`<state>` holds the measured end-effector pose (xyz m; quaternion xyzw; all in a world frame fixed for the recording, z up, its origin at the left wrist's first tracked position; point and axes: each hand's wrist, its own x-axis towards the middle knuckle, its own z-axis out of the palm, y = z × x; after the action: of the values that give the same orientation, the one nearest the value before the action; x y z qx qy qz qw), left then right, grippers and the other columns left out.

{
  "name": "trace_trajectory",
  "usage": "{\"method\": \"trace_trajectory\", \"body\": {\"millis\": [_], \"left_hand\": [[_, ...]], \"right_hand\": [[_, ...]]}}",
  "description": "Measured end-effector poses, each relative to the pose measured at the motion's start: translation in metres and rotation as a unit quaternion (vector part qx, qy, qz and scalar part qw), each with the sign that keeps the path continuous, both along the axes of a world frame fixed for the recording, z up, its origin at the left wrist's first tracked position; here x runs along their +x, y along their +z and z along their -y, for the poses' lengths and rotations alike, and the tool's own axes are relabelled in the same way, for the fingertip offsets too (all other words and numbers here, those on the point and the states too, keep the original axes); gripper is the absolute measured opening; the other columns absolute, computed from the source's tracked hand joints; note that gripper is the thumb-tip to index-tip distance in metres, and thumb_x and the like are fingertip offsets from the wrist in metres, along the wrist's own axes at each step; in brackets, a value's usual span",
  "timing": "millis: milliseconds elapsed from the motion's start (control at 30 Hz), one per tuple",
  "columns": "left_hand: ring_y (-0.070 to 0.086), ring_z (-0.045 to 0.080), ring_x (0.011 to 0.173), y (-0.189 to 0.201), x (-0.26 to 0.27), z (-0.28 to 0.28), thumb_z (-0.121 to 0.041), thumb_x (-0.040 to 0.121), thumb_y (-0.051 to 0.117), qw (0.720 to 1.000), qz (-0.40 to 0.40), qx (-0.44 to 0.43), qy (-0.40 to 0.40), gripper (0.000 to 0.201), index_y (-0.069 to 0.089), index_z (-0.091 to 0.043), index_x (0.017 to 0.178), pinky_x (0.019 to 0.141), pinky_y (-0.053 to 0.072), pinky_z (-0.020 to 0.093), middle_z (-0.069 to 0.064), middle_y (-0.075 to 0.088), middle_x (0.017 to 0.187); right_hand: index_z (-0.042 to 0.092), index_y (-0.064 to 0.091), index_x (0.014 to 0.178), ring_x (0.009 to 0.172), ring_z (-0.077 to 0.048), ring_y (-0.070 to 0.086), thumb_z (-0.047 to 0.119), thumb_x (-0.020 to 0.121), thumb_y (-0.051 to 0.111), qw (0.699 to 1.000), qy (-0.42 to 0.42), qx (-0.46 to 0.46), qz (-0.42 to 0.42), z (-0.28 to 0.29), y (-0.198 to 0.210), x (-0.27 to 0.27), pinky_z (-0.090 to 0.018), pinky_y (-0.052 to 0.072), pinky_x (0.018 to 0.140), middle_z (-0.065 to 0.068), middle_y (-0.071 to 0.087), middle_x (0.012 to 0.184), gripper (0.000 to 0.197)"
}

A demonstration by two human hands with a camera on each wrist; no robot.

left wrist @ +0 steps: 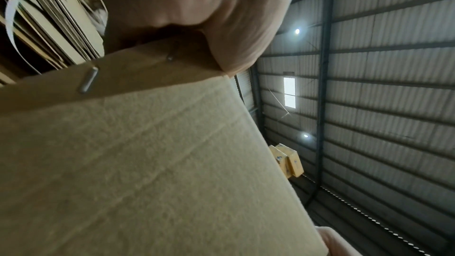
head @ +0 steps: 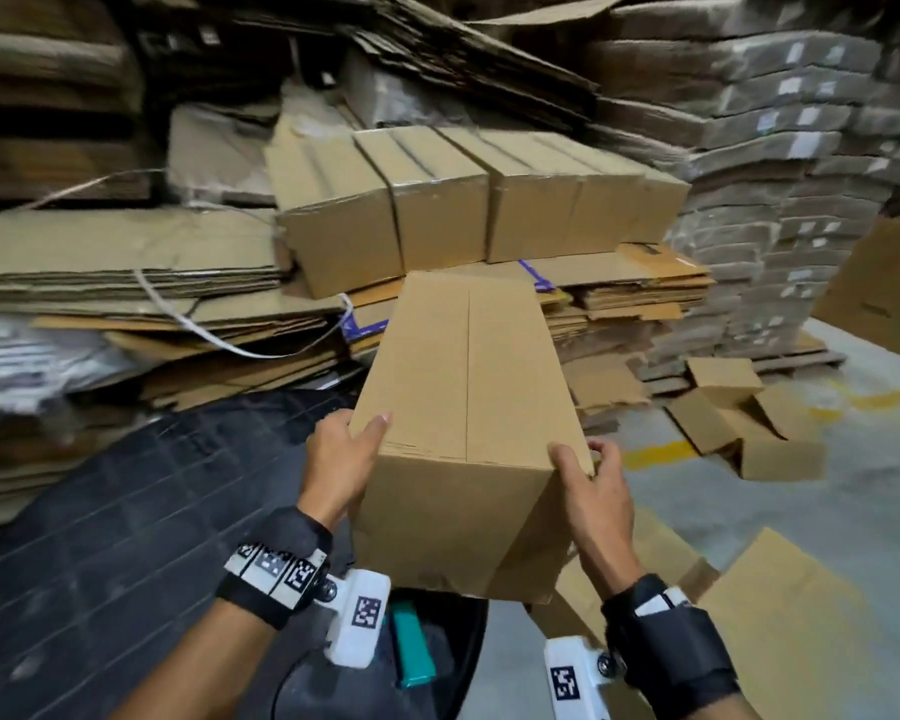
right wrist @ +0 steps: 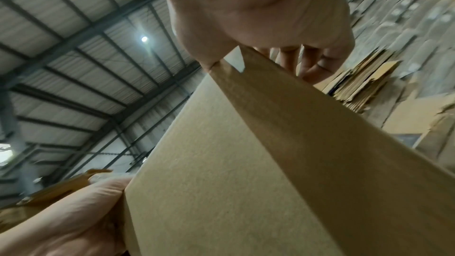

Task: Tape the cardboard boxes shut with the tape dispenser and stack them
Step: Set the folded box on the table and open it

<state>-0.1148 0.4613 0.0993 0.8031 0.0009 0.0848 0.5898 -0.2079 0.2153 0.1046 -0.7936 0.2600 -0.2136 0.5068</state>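
I hold a long closed cardboard box point(head: 463, 397) in the air, lengthwise away from me. My left hand point(head: 341, 459) grips its near left corner, thumb on top. My right hand point(head: 596, 480) grips the near right corner, thumb on top and fingers curled round the side. Both wrist views show the same box point(left wrist: 138, 163) point(right wrist: 234, 172) close up, with the left hand point(left wrist: 209, 11) and right hand point(right wrist: 258, 17) on its edges. A row of closed boxes point(head: 468, 194) sits on flat cardboard just beyond. A teal tape dispenser point(head: 411, 646) lies below the held box, near my left wrist.
Stacks of flattened cardboard point(head: 126, 262) fill the left and back. Wrapped bundles point(head: 780, 148) tower at the right. Loose open boxes point(head: 739, 423) lie on the concrete floor point(head: 827, 511) by a yellow line. A black ribbed mat point(head: 126, 511) covers the lower left.
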Motion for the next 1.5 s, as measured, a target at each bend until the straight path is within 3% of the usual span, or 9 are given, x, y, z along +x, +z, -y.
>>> {"method": "trace_trajectory", "body": {"millis": [400, 500, 633, 867, 967, 1233, 1300, 1400, 1500], "left_hand": [[0.067, 0.020, 0.084, -0.035, -0.091, -0.141, -0.025, 0.098, 0.063, 0.981, 0.005, 0.050, 0.185, 0.018, 0.071, -0.010, 0.095, 0.070, 0.046, 0.031, 0.001, 0.073, 0.090], [0.064, 0.019, 0.082, -0.040, -0.108, -0.172, -0.022, 0.098, 0.062, 0.975, -0.007, 0.069, 0.212, 0.015, 0.068, -0.009, 0.094, 0.067, 0.045, 0.026, 0.003, 0.069, 0.088], [0.064, 0.024, 0.087, -0.052, -0.121, -0.214, -0.026, 0.099, 0.062, 0.969, -0.035, 0.067, 0.236, 0.020, 0.069, -0.007, 0.102, 0.073, 0.045, 0.031, 0.007, 0.070, 0.094], [0.064, 0.027, 0.088, -0.090, -0.108, -0.271, -0.020, 0.098, 0.062, 0.968, -0.064, 0.068, 0.231, 0.018, 0.069, -0.004, 0.098, 0.074, 0.044, 0.033, 0.011, 0.070, 0.093], [0.066, 0.032, 0.092, -0.124, -0.094, -0.298, -0.022, 0.098, 0.063, 0.970, -0.117, 0.076, 0.201, 0.021, 0.068, -0.001, 0.098, 0.080, 0.049, 0.039, 0.013, 0.071, 0.094], [0.055, 0.025, 0.120, -0.171, -0.059, -0.329, -0.026, 0.094, 0.068, 0.982, -0.162, 0.079, 0.050, 0.052, 0.047, -0.008, 0.137, 0.102, 0.045, 0.041, 0.007, 0.057, 0.130], [0.041, 0.032, 0.137, -0.176, -0.048, -0.334, -0.034, 0.096, 0.063, 0.976, -0.159, 0.148, 0.012, 0.064, 0.035, -0.011, 0.149, 0.114, 0.036, 0.049, 0.013, 0.045, 0.145], [-0.001, 0.033, 0.153, -0.167, -0.044, -0.326, -0.045, 0.103, 0.044, 0.928, -0.117, 0.352, -0.024, 0.079, 0.000, -0.013, 0.160, 0.125, 0.005, 0.048, 0.016, -0.003, 0.166], [-0.018, 0.025, 0.152, -0.144, -0.038, -0.313, -0.065, 0.097, 0.025, 0.892, 0.001, 0.434, -0.126, 0.082, -0.006, -0.021, 0.160, 0.121, -0.009, 0.044, 0.010, -0.011, 0.167]], "right_hand": [[0.029, 0.048, 0.115, 0.100, -0.022, 0.060, 0.040, 0.093, 0.064, 0.970, 0.241, 0.032, -0.010, -0.115, -0.045, 0.004, -0.035, 0.045, 0.080, -0.001, 0.063, 0.119, 0.029], [0.035, 0.045, 0.134, 0.116, -0.014, 0.059, 0.055, 0.084, 0.067, 0.921, 0.384, 0.036, -0.051, -0.135, -0.058, 0.010, -0.040, 0.048, 0.098, 0.010, 0.061, 0.132, 0.058], [0.046, 0.042, 0.138, 0.117, -0.014, 0.061, 0.063, 0.066, 0.073, 0.874, 0.477, 0.003, -0.093, -0.162, -0.077, 0.020, -0.046, 0.051, 0.100, 0.017, 0.065, 0.127, 0.081], [0.045, 0.048, 0.128, 0.110, -0.022, 0.065, 0.058, 0.064, 0.063, 0.864, 0.478, -0.071, -0.142, -0.218, -0.120, 0.047, -0.050, 0.052, 0.095, 0.012, 0.070, 0.117, 0.067], [0.035, 0.055, 0.127, 0.111, -0.026, 0.066, 0.039, 0.072, 0.070, 0.867, 0.460, -0.095, -0.166, -0.243, -0.127, 0.047, -0.047, 0.053, 0.095, 0.004, 0.072, 0.117, 0.058], [0.017, 0.053, 0.134, 0.117, -0.036, 0.061, 0.017, 0.089, 0.062, 0.909, 0.337, -0.132, -0.208, -0.289, -0.133, 0.049, -0.040, 0.050, 0.091, -0.012, 0.065, 0.129, 0.046], [0.018, 0.050, 0.138, 0.118, -0.035, 0.060, 0.016, 0.092, 0.061, 0.918, 0.317, -0.106, -0.216, -0.295, -0.131, 0.051, -0.038, 0.050, 0.090, -0.011, 0.062, 0.132, 0.048], [0.023, 0.043, 0.143, 0.119, -0.034, 0.060, 0.021, 0.088, 0.059, 0.927, 0.288, -0.071, -0.229, -0.299, -0.140, 0.053, -0.041, 0.049, 0.096, -0.009, 0.063, 0.132, 0.058], [0.022, 0.041, 0.141, 0.117, -0.033, 0.062, 0.032, 0.074, 0.061, 0.938, 0.248, -0.039, -0.238, -0.287, -0.164, 0.051, -0.043, 0.051, 0.096, -0.005, 0.067, 0.125, 0.071]]}}
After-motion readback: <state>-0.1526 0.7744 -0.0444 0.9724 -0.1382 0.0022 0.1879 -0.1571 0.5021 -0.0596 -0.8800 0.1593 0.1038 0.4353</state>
